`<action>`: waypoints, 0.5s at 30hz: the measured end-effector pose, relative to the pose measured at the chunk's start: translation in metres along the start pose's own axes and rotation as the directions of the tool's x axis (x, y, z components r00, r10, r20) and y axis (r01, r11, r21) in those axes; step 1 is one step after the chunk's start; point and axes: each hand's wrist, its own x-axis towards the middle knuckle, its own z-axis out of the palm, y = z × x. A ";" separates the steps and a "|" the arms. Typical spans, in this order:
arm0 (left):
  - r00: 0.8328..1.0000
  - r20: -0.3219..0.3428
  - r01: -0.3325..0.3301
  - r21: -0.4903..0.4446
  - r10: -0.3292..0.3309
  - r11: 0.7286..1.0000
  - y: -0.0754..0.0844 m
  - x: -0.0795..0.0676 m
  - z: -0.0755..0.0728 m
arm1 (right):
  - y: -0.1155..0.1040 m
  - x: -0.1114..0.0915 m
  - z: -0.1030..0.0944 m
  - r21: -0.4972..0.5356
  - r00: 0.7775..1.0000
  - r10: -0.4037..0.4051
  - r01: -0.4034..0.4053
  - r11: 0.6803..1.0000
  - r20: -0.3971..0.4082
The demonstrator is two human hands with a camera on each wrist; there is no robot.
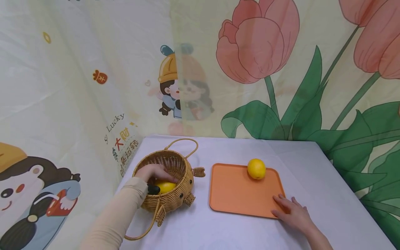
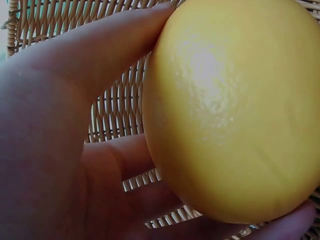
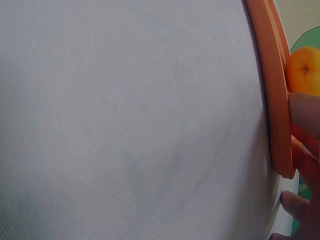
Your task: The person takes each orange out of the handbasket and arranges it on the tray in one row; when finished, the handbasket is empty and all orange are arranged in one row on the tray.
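My left hand (image 1: pixel 155 172) reaches down into a woven wicker basket (image 1: pixel 184 205) and grips a yellow lemon (image 1: pixel 166 187). Up close in the left wrist view, the lemon (image 2: pixel 235 110) is oval and glossy, with the thumb (image 2: pixel 115 45) along one side and the fingers curled under the other. My right hand (image 1: pixel 292 212) rests at the near right corner of an orange tray (image 1: pixel 237 191), its fingers loosely spread and fingertips on the rim. Toward the tray's far right corner sits an orange (image 1: pixel 256 169), which also appears beside the tray in the right wrist view.
The basket has a loop handle (image 1: pixel 192 142) at the back, another at the front, and small woven fins (image 1: pixel 199 172) sticking out on its side. A white cloth (image 1: pixel 200 229) covers the table. Printed curtains (image 1: pixel 193 21) hang behind and to the left.
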 end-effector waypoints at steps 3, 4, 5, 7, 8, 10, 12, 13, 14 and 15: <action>1.000 -0.030 -0.008 -0.037 0.007 0.999 -0.002 0.000 0.001 | 0.000 0.000 0.000 -0.004 1.000 -0.006 0.006 1.000 0.001; 0.999 -0.043 -0.014 -0.043 0.013 0.999 -0.003 0.001 0.002 | 0.000 0.000 0.000 -0.003 1.000 -0.007 0.007 1.000 0.002; 0.998 -0.055 -0.024 -0.046 0.022 0.999 -0.003 0.001 0.002 | 0.000 0.000 0.000 -0.003 1.000 -0.008 0.008 1.000 0.003; 0.996 -0.077 -0.055 -0.030 0.053 0.998 -0.003 0.002 0.002 | 0.000 0.000 0.000 -0.003 1.000 -0.008 0.008 1.000 0.003; 0.994 -0.085 -0.073 -0.015 0.072 0.997 -0.003 0.003 0.001 | 0.000 0.000 0.000 -0.003 1.000 -0.008 0.008 1.000 0.003; 0.989 -0.098 -0.108 -0.004 0.107 0.994 -0.003 0.004 0.001 | 0.001 0.000 0.001 0.002 1.000 -0.003 0.003 1.000 0.004; 0.984 -0.121 -0.134 0.001 0.133 0.991 -0.003 0.004 0.000 | 0.001 0.000 0.001 0.000 1.000 -0.004 0.004 1.000 0.002; 0.982 -0.131 -0.136 -0.010 0.134 0.991 -0.002 0.004 0.000 | 0.001 0.000 0.001 0.001 1.000 -0.004 0.004 1.000 0.001; 0.981 -0.143 -0.137 -0.016 0.134 0.990 -0.001 0.004 -0.001 | 0.001 0.000 0.001 0.000 1.000 -0.005 0.005 1.000 0.000; 0.979 -0.155 -0.134 -0.023 0.129 0.991 -0.001 0.003 -0.001 | 0.001 0.000 0.000 -0.001 1.000 -0.005 0.005 1.000 -0.001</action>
